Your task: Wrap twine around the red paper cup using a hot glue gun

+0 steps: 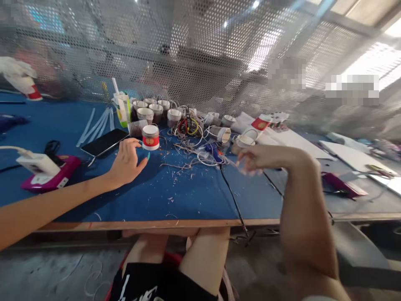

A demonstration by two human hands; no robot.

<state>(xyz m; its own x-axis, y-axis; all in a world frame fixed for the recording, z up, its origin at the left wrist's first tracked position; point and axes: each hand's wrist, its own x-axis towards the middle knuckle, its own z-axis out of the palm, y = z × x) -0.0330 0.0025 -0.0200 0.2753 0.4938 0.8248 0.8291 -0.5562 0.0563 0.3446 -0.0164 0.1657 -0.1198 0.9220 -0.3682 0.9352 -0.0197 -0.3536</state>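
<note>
My left hand rests on the blue table with thumb and fingers apart, beside a small cup with a red band and gold emblem. The fingertips, with teal nails, are close to the cup's left side; whether they touch it I cannot tell. My right hand hangs over the table at the right, blurred by motion, so its grip is unclear. Nearest to it are a cup with a string loop and a blue glue gun with a black cord. Tangled string lies between the hands.
Several grey cups stand at the back before a perforated metal screen. Pliers stand among the wires. A phone, white strips and a magenta power strip lie left. White boards lie right.
</note>
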